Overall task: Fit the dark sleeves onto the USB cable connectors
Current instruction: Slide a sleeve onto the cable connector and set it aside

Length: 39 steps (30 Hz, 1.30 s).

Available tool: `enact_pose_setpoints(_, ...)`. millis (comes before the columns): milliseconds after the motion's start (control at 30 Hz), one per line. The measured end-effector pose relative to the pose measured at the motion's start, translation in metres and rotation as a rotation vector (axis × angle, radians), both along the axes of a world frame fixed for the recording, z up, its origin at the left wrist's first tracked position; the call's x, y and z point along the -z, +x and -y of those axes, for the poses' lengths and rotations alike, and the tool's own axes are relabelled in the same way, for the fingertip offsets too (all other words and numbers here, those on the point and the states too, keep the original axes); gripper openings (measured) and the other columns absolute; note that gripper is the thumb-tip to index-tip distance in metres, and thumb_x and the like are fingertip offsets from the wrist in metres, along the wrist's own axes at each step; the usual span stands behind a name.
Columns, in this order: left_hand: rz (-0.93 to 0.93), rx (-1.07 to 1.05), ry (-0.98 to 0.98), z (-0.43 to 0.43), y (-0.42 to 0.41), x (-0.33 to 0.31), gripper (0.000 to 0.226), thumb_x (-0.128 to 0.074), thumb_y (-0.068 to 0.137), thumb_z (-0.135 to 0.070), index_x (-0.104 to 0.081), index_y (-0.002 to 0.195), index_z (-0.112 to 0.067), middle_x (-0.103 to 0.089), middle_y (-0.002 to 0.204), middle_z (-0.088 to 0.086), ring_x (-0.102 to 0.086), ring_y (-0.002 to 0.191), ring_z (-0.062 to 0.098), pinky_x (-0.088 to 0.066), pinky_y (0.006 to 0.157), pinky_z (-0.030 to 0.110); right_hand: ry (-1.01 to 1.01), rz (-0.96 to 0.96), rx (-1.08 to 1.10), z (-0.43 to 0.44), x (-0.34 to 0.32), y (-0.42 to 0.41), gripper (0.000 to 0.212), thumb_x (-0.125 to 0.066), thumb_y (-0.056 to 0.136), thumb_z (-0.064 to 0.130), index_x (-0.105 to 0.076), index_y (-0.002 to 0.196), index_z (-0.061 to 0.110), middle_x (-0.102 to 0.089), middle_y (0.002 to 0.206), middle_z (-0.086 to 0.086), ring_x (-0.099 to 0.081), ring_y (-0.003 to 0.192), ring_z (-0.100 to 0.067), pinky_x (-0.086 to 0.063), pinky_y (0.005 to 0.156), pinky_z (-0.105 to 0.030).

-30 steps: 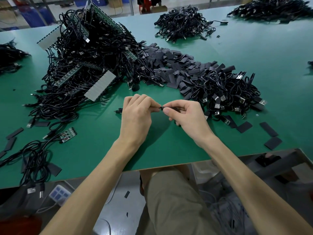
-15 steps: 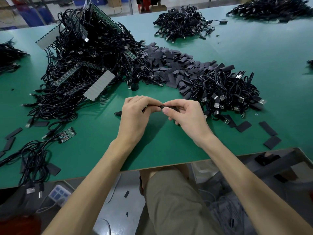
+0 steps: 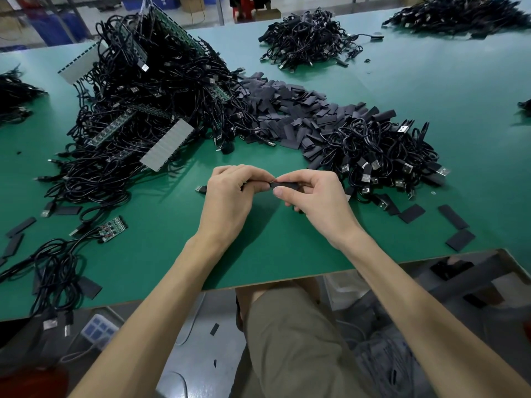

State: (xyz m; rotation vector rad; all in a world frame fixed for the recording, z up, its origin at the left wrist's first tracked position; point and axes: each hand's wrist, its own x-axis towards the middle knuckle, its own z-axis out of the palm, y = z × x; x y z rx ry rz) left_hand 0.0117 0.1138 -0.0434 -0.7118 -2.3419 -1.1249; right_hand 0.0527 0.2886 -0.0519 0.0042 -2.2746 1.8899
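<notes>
My left hand (image 3: 230, 196) and my right hand (image 3: 314, 196) meet fingertip to fingertip over the green table (image 3: 287, 254). The right hand pinches a dark sleeve (image 3: 283, 185) between thumb and fingers. The left hand's curled fingers hold a black cable's end against that sleeve; the connector itself is hidden by the fingers. The cable's other USB plug (image 3: 201, 189) sticks out just left of my left hand. A heap of loose dark sleeves (image 3: 290, 113) lies behind my hands.
A big tangle of black cables with circuit strips (image 3: 138, 110) fills the left. A pile of USB cables (image 3: 382, 156) lies right of my hands, with a few loose sleeves (image 3: 452, 216) near the table's front edge. More cable heaps sit at the back.
The dark sleeve now shows further out of my right hand's fingers. Both hands stay together at the same spot.
</notes>
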Motion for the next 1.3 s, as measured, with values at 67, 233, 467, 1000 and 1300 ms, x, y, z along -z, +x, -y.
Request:
enact_pose_setpoints(67,0.006,0.000,0.003,0.0001,-0.0003,0.0010,0.021,-0.077,0.083,-0.004,-0.079,0.090,-0.024,-0.062,0.081,-0.035,-0.049,0.098,-0.017,-0.043,0.090,0.019,0.009,-0.003,-0.002,-0.0001,0.0001,0.0004,0.012,-0.082,0.086,0.019,-0.078,0.097,0.023,-0.077,0.078,0.000,-0.067,0.065,-0.008,-0.051,0.060,-0.024)
enact_pose_setpoints(233,0.029,-0.011,0.002,0.0001,-0.0025,0.0026,0.025,-0.076,0.083,-0.002,-0.079,0.090,-0.025,-0.062,0.080,-0.036,-0.048,0.099,-0.015,-0.040,0.088,0.010,0.034,-0.018,-0.004,0.0002,0.0000,0.0000,0.014,-0.082,0.085,0.019,-0.076,0.093,0.029,-0.076,0.076,0.000,-0.067,0.063,-0.009,-0.051,0.060,-0.025)
enact_pose_setpoints(467,0.005,-0.001,-0.002,-0.0017,-0.0006,0.0019,0.025,-0.072,0.084,0.001,-0.078,0.091,-0.022,-0.065,0.083,-0.026,-0.048,0.097,-0.017,-0.044,0.090,0.022,0.051,-0.020,0.020,-0.0005,0.0007,-0.0006,0.013,-0.082,0.086,0.019,-0.079,0.099,0.019,-0.076,0.075,-0.001,-0.067,0.063,-0.010,-0.052,0.060,-0.025)
enact_pose_setpoints(1000,0.058,0.008,-0.017,0.0005,0.0018,0.0001,0.031,-0.071,0.083,0.008,-0.076,0.090,-0.022,-0.066,0.084,-0.027,-0.055,0.094,0.001,-0.048,0.087,0.017,0.032,-0.003,0.017,-0.0002,0.0029,-0.0007,0.015,-0.082,0.085,0.018,-0.079,0.100,0.018,-0.076,0.077,0.001,-0.068,0.064,-0.010,-0.052,0.062,-0.024)
enact_pose_setpoints(1300,-0.051,0.071,-0.118,-0.0030,0.0039,-0.0072,0.011,-0.075,0.092,-0.022,-0.075,0.101,-0.016,-0.074,0.098,-0.009,-0.065,0.093,0.013,-0.043,0.094,0.032,-0.083,-0.081,0.096,0.0044,-0.0052,0.0018,0.015,-0.056,0.104,0.013,-0.071,0.102,0.013,-0.068,0.071,0.005,-0.060,0.063,-0.007,-0.047,0.057,-0.022)
